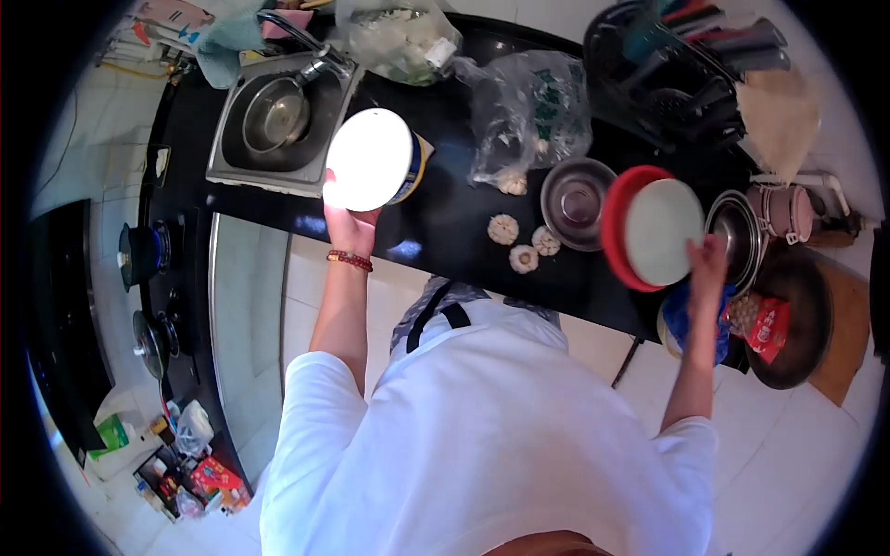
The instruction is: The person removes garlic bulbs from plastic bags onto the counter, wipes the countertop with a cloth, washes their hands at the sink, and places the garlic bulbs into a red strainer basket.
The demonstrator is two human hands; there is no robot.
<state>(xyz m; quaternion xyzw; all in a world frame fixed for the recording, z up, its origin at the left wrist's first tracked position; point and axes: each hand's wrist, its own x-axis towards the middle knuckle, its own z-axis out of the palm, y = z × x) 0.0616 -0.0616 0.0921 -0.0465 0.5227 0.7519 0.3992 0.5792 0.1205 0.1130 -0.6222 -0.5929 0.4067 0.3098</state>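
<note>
My left hand (352,218), a beaded bracelet at its wrist, grips the near edge of a white plate (371,159) that is washed out by glare. Part of a blue and yellow object (408,181) shows behind that plate; its kind is hidden. My right hand (709,264), slightly blurred, is closed on the right rim of a pale plate (664,232). This plate overlaps a red basin (614,227); whether they touch I cannot tell. Left of the basin is a steel bowl (578,204), with several garlic bulbs (503,229) on the black counter beside it.
A steel sink (222,167) at the left holds a metal pot (276,116). Clear plastic bags (519,107) lie at the back. A dark rack (649,74) with utensils stands back right. Nested steel bowls (737,243) and a wok (793,334) are at the right.
</note>
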